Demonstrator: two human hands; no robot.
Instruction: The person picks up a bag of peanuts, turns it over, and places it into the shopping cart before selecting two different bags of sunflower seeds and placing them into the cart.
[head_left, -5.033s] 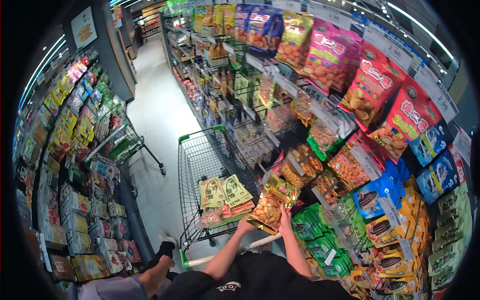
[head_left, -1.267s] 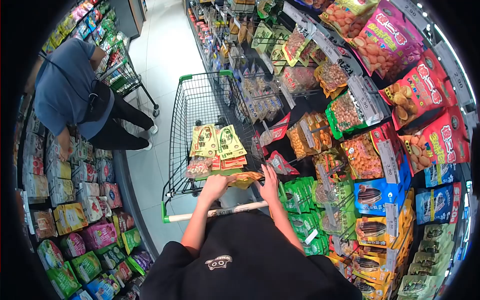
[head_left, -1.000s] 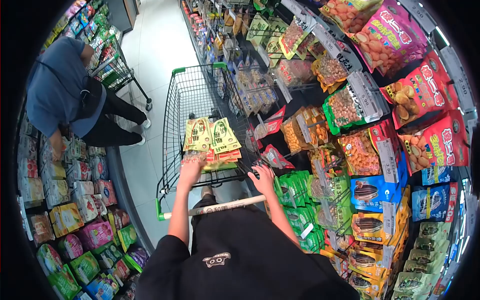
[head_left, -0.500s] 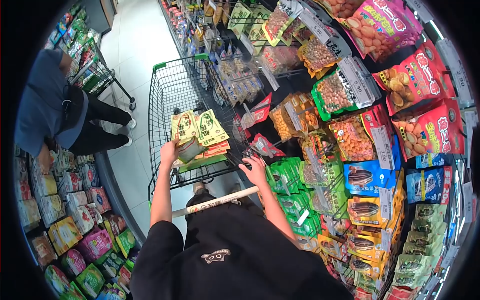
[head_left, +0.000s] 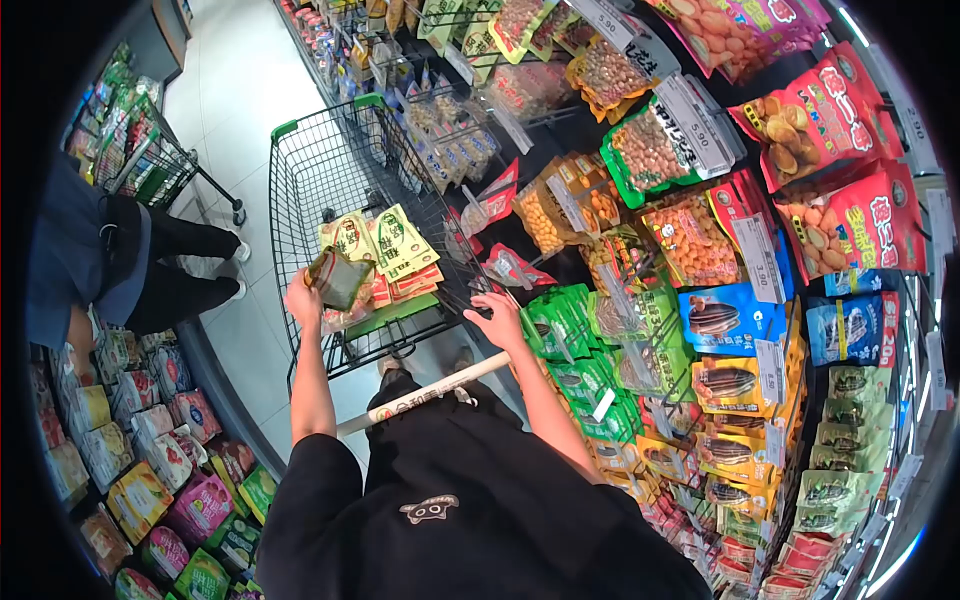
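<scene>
My left hand (head_left: 305, 298) is closed on the edge of a dark green snack packet (head_left: 341, 279), which is tilted above the shopping cart (head_left: 283, 200). Below it in the cart lie pale yellow packets (head_left: 402, 242) with dark lettering, and red-and-yellow packets (head_left: 414, 284) partly under them. My right hand (head_left: 496, 322) hovers by the cart's right side, fingers curved and apart, with nothing visible in it. Between my forearms runs the cart's pale handle bar (head_left: 440, 390), touched by neither hand's fingers.
Shelves of hanging nut and seed bags (head_left: 735, 320) with price tags line my right side. At left, another person (head_left: 150, 250) stands near a second cart (head_left: 150, 155). A low display of colourful packets (head_left: 170, 480) is at lower left. A tiled floor (head_left: 235, 75) stretches ahead.
My left hand has raised and tilted the green packet, which was lower over the yellow packets before. My right hand has shifted slightly left and stays free. The whole view has turned a little.
</scene>
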